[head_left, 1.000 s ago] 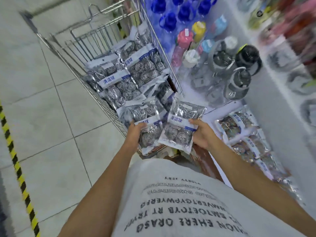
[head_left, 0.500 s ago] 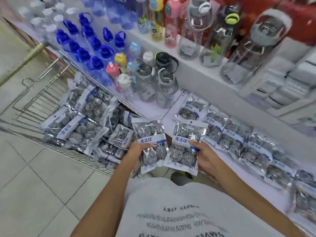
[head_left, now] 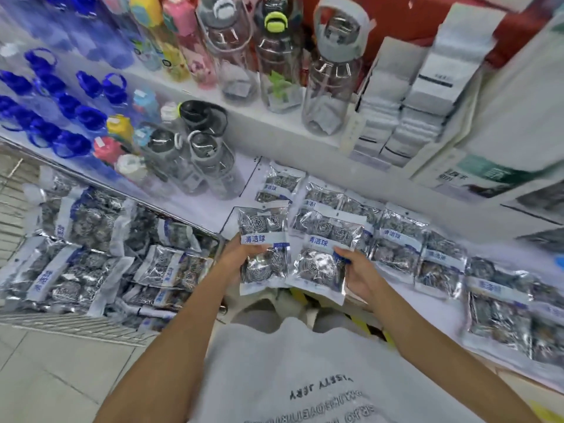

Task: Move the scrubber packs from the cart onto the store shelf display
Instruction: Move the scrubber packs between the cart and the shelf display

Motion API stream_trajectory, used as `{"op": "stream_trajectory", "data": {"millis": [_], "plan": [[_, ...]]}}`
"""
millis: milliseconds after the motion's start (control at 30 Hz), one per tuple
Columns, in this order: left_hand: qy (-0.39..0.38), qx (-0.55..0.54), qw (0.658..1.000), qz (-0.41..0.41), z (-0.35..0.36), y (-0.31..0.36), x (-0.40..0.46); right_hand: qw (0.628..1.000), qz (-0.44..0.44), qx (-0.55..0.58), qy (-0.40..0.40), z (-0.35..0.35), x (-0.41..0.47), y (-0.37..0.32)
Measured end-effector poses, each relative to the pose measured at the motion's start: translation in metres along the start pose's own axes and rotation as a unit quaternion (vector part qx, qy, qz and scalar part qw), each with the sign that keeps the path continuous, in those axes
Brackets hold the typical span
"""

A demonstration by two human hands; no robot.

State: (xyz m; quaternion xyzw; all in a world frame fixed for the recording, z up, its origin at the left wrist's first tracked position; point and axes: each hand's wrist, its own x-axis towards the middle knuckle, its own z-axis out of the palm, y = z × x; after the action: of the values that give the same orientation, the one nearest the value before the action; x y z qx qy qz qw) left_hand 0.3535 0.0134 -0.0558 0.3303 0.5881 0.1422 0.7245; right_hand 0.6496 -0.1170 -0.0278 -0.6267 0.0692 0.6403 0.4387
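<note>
Both packs now sit nearer the shelf (head_left: pixel 305 141) than half a second ago, cart (head_left: pixel 76 325) further left. Left hand (head_left: pixel 235 254) grips one scrubber pack (head_left: pixel 264 242) by its side; right hand (head_left: pixel 357 270) pinches the other pack (head_left: pixel 323 257), overlapping the shelved row of packs (head_left: pixel 412 245).

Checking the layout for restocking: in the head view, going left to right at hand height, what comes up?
Cart with scrubber packs → left hand holding a pack → right hand holding a pack → packs laid on the shelf.
</note>
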Motion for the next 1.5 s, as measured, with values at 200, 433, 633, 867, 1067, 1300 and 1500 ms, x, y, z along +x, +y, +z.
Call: {"op": "stream_trajectory", "data": {"millis": [200,433,633,867,1067,1300,1500], "plan": [[0.010,0.030,0.999,-0.020,0.035,0.078,-0.004,0.998,-0.011,0.031,0.051,0.010,0.030,-0.030],[0.006,0.063,0.998,-0.026,0.032,0.120,0.078,0.993,-0.006,0.034,0.110,0.038,0.083,-0.059],[-0.010,0.120,0.991,-0.052,0.035,0.141,0.140,0.990,-0.002,0.021,0.141,0.058,0.131,-0.080],[-0.011,0.170,0.983,-0.069,0.030,0.138,0.187,0.985,0.003,-0.016,0.172,0.069,0.168,-0.084],[0.048,0.190,0.981,-0.011,0.031,0.128,0.196,0.970,-0.028,-0.090,0.224,0.082,0.177,-0.079],[0.040,0.257,0.965,0.006,0.031,0.130,0.201,0.961,-0.032,-0.138,0.239,0.089,0.178,-0.086],[0.038,0.302,0.951,0.049,0.028,0.138,0.189,0.932,-0.073,-0.262,0.239,0.087,0.155,-0.091]]}}
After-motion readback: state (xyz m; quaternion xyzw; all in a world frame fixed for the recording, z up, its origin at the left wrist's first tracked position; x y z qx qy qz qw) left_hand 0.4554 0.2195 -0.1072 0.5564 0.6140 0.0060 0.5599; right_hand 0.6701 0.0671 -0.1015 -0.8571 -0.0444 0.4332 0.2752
